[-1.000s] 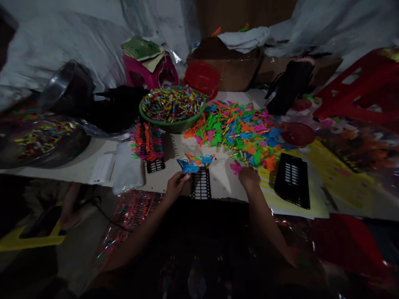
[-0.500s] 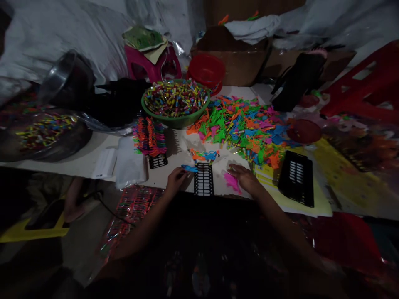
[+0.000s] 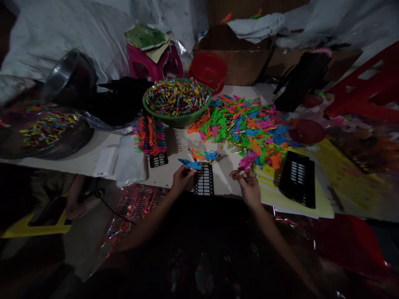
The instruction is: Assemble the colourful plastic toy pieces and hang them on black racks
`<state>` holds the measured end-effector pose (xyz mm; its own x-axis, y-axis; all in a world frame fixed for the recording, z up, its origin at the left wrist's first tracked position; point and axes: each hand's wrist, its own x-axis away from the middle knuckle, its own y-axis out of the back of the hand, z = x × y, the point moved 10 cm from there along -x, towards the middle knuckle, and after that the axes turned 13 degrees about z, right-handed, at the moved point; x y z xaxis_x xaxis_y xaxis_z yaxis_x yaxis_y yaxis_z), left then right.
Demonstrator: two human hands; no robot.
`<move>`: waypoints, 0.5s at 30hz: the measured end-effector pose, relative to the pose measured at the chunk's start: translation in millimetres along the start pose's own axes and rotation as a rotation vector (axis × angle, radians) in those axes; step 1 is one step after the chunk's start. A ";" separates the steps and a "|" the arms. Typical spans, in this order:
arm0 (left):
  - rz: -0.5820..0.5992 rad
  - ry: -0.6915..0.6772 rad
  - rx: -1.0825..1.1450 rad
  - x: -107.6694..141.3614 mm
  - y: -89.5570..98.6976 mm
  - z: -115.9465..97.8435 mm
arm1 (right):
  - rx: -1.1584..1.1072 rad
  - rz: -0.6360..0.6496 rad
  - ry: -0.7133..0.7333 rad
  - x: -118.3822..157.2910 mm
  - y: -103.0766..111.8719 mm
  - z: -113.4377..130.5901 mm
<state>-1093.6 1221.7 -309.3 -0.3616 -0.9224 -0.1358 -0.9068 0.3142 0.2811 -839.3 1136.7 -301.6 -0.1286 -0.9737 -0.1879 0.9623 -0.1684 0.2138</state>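
Note:
My left hand [image 3: 182,178] pinches a blue plastic toy piece [image 3: 189,164] just left of a black slotted rack [image 3: 204,185]. Several orange, green and blue pieces [image 3: 204,155] sit at the rack's far end. To the right of the rack, my right hand [image 3: 248,185] has its fingers drawn together on a pink plastic toy piece [image 3: 248,161], which sticks up beyond the fingertips. The exact shapes of both pieces are hard to make out in the dim light. A large heap of similar bright plastic pieces [image 3: 240,120] spreads behind my right hand.
A green basin [image 3: 177,121] full of small colourful cylinders stands behind the rack. Left are a filled rack of toys [image 3: 150,137] and clear plastic bags [image 3: 131,166]. Black racks [image 3: 297,178] lie on yellow sheets [image 3: 268,195] at right. Another person's limb [image 3: 75,199] shows at left.
The pink piece has come up off the tabletop with my right hand, which has turned and closed its fingers. My left hand has shifted slightly, and the blue piece now points up and left.

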 end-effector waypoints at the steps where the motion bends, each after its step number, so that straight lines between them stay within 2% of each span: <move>1: -0.008 0.000 0.003 -0.2 1.5 -0.3 | -0.100 -0.002 -0.032 -3.3 -7.9 -2.0; 4: -0.048 0.003 -0.043 -0.6 10.2 -2.1 | -0.173 0.039 -0.089 -15.4 -28.3 -8.2; 8: -0.077 0.022 -0.114 -5.5 16.0 -0.7 | -0.077 0.020 -0.096 -32.8 -39.2 -25.6; 15: -0.043 0.037 -0.207 -21.3 3.9 6.9 | -0.004 -0.061 -0.073 -51.0 -59.0 -52.5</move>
<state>-1090.9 1244.2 -311.9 -0.3122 -0.9426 -0.1181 -0.8558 0.2251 0.4657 -876.9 1204.3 -355.0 -0.2039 -0.9703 -0.1298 0.9530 -0.2271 0.2005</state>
